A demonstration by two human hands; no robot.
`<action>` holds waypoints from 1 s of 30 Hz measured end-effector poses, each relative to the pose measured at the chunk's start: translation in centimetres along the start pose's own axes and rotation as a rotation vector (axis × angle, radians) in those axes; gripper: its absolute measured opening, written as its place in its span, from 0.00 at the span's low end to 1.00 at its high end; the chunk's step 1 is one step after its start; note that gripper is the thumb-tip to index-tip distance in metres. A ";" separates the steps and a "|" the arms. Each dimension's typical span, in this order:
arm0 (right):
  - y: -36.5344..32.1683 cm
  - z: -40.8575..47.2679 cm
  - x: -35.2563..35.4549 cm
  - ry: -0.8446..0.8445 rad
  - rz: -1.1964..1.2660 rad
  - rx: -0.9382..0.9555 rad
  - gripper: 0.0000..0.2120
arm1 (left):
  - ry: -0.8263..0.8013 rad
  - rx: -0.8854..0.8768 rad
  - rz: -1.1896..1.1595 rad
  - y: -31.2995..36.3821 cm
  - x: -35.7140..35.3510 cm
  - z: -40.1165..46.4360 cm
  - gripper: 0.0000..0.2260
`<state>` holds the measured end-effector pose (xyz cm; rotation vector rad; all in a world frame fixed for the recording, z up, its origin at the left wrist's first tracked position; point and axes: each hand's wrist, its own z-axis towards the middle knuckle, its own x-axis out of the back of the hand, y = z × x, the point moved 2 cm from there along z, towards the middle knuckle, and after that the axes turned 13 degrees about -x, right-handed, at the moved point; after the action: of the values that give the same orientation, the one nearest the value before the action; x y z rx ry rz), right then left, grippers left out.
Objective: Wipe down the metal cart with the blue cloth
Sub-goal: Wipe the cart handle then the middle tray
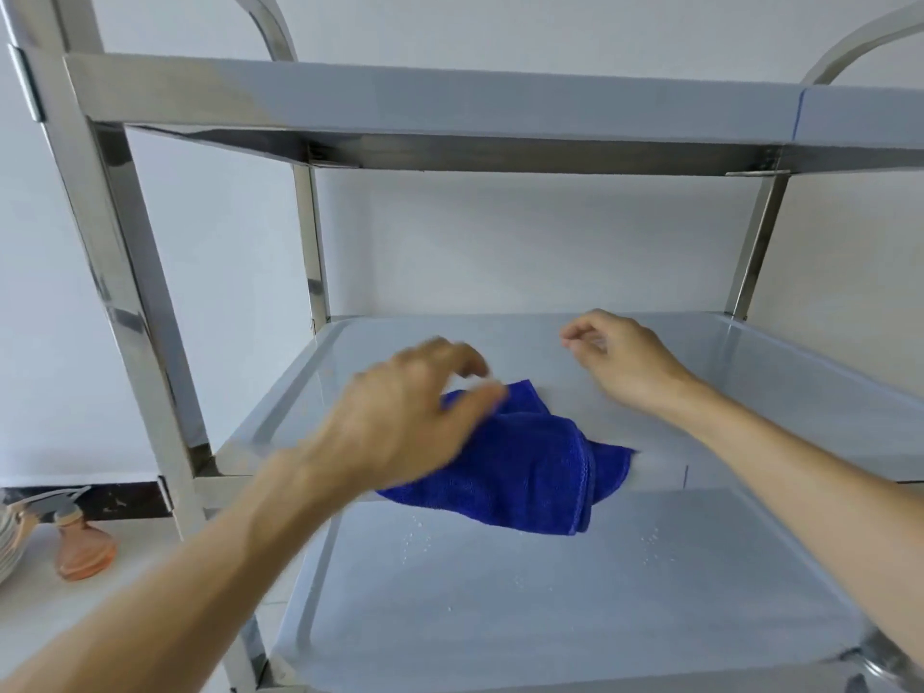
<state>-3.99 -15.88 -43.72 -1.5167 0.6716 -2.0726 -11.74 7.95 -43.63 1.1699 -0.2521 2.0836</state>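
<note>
Fingers point(470, 372) of left hand point(400, 427) spread loose, blurred, touching cloth's point(530, 472) near-left end. Cloth draped over middle shelf's point(750, 392) front lip, long axis running left-right. Beyond cloth, right hand point(620, 357) half-curled, holding nothing.

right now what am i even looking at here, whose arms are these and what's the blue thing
This is one picture from a camera worn on a person's head, looking down at their own bare arms. In front stands a metal cart with stacked shelves. A blue cloth lies draped over the front rim of the middle shelf. The left hand rests on the cloth, blurred, so a grip is unclear. The right hand hovers above the shelf, loosely curled, holding nothing. Small droplets dot the lower shelf. On the floor at left stands a spray bottle.
</note>
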 end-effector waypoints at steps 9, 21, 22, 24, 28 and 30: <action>1.9 0.6 -2.3 -0.064 -0.225 -0.033 0.14 | -0.229 -0.338 0.499 1.4 -3.2 -2.1 0.27; 5.3 2.8 1.5 0.016 -0.267 -0.106 0.16 | -0.443 0.325 0.261 -7.4 3.7 -5.1 0.38; 6.0 2.8 1.5 0.014 -0.304 -0.145 0.16 | -0.436 0.358 0.265 -7.6 3.5 -4.3 0.35; 6.5 2.9 1.0 -0.001 -0.343 -0.176 0.16 | -0.436 0.406 0.327 -8.1 2.3 -2.6 0.30; 6.4 3.3 0.8 0.004 -0.342 -0.177 0.17 | -0.460 0.369 0.344 -6.2 -2.1 2.7 0.28; 6.6 3.3 1.0 -0.012 -0.337 -0.176 0.16 | -0.481 0.258 0.312 -3.2 -4.6 5.0 0.29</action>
<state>-0.46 -21.89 -46.36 -1.8474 0.6438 -2.2960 -4.75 5.50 -45.02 1.8914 -0.4209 2.1094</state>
